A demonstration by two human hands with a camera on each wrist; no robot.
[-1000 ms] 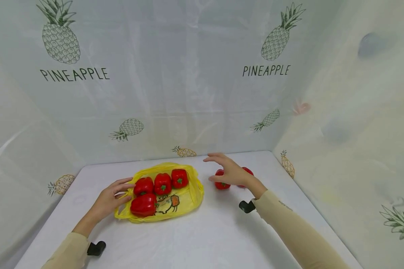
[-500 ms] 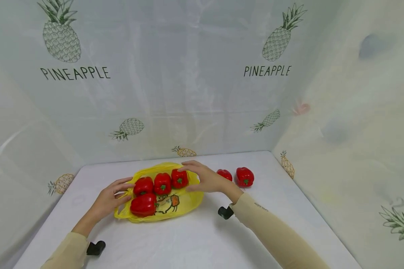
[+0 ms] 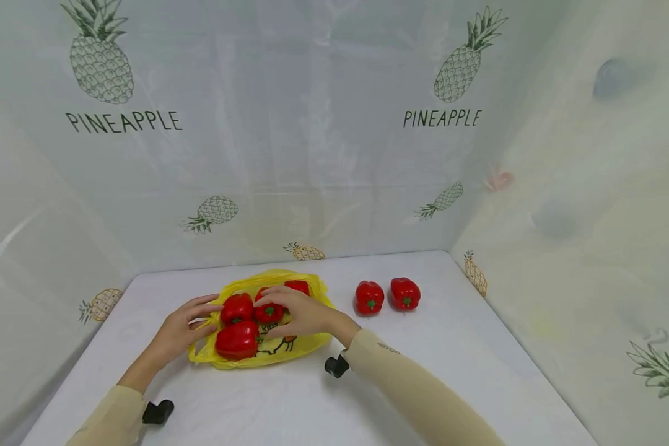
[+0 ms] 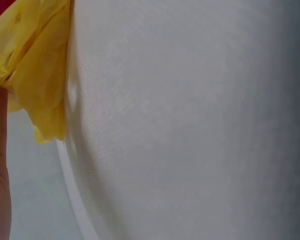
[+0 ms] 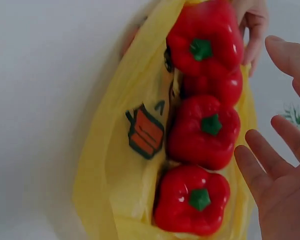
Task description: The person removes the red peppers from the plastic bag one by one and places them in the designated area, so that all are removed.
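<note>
My left hand (image 3: 175, 334) holds the left edge of a yellow plastic bag (image 3: 312, 344), whose thin film drapes over a finger in the left wrist view. Several red bell peppers lie in the bag: a large one (image 3: 237, 340) in front, another (image 3: 236, 308) behind it, a middle one (image 3: 269, 313) and one at the back right (image 3: 298, 286). Above the bag's right half hovers my right hand (image 3: 303, 314), fingers spread and holding nothing, partly covering the middle and back-right peppers. The right wrist view shows its fingers beside a pepper (image 5: 204, 131).
Two more red bell peppers, one (image 3: 370, 298) beside the other (image 3: 405, 293), stand on the white table (image 3: 245, 402) right of the bag. A pineapple-printed sheet (image 3: 312, 155) encloses the table's back and sides.
My right hand has moved left, from over the two peppers on the table to over the bag. The pepper nearer the bag is uncovered again. My left hand and the bag have stayed put.
</note>
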